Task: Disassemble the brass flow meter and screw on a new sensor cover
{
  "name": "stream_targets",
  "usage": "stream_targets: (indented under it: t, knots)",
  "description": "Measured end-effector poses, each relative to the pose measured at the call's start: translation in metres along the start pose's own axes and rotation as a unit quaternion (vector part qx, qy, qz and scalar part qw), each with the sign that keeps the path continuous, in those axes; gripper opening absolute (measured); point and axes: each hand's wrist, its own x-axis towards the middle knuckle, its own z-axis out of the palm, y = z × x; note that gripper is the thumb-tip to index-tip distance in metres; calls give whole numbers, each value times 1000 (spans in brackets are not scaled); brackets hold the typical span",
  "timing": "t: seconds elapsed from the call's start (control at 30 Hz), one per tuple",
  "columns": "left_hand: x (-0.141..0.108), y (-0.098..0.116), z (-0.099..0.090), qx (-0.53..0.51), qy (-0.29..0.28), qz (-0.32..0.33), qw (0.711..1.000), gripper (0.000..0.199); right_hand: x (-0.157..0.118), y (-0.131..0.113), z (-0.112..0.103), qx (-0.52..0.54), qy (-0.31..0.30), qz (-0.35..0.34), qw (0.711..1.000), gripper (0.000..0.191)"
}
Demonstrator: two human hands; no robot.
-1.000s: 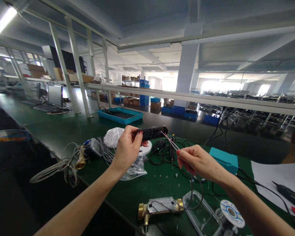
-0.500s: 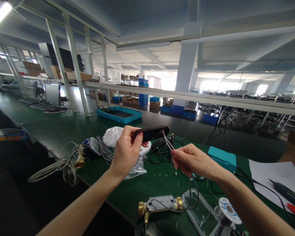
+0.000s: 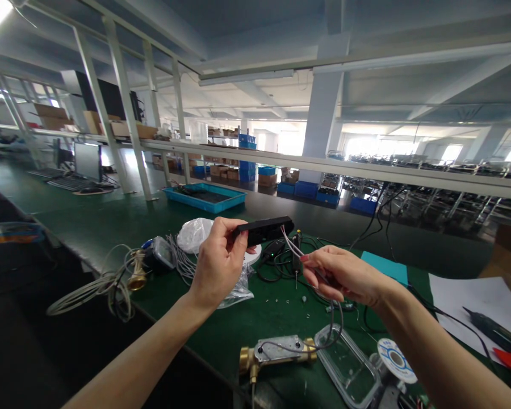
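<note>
Held up above the green bench is a black plastic housing [image 3: 267,228], gripped at its left end between the thumb and fingers of my left hand [image 3: 223,255]. Thin pale wires [image 3: 290,245] come out of the housing's right end. My right hand [image 3: 338,272] pinches these wires where they join a grey cable [image 3: 335,326]. That cable loops down to a metal block with brass fittings [image 3: 281,350] lying on the bench below. Some fingers of my left hand are hidden behind the housing.
A clear plastic tray [image 3: 349,369] and a solder spool [image 3: 397,360] lie at the lower right, near a teal box [image 3: 384,267] and a soldering iron [image 3: 494,329]. A blue tray [image 3: 205,199] stands farther back. Coiled cables [image 3: 85,289] hang over the left edge.
My right hand has moved slightly right, its lower fingers spreading a little, and the wires slant more. The black housing has tilted slightly in my left hand.
</note>
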Motion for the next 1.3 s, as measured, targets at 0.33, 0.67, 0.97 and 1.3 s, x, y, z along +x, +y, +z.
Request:
stream_targets:
  t: [0.33, 0.67, 0.97, 1.3]
  knots:
    - [-2, 2, 4, 2, -6, 12, 1000, 16, 9, -2, 0, -21, 100, -55, 993, 32]
    - [-1, 0, 3, 11, 4, 18, 1000, 15, 6, -1, 3, -50, 111, 2, 992, 31]
    - [-2, -6, 6, -11, 1, 68, 998, 15, 10, -3, -4, -30, 92, 0, 995, 32]
    - [-4, -9, 1, -4, -10, 89, 996, 12, 11, 0, -12, -10, 78, -9, 997, 30]
